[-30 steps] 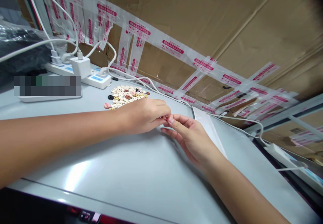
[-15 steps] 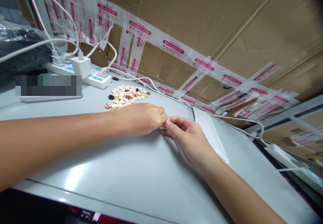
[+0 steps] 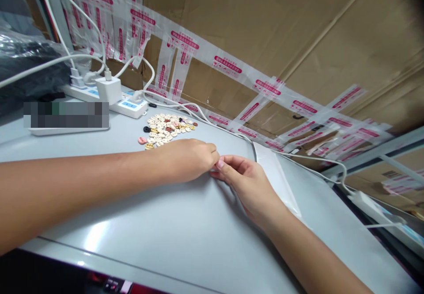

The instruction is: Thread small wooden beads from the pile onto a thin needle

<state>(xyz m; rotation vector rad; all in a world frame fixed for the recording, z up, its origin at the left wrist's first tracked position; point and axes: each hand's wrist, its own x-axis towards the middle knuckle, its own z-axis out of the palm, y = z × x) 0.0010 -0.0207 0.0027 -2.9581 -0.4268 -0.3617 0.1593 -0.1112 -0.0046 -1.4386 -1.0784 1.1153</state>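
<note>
Barely seen, hands [image 3: 217,168] pinching tiny piece, orientation hidden

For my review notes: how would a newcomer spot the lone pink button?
Find the white power strip at the grey table's back. Before it lies a pile of buttons. The pink button sits alone at the pile's left edge, beside a black one.

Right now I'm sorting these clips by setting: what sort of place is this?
Probably a small packing or craft workbench in a storeroom: a taped cardboard wall at the back, a loose heap of small buttons on the grey table, and a power strip with chargers.
</note>
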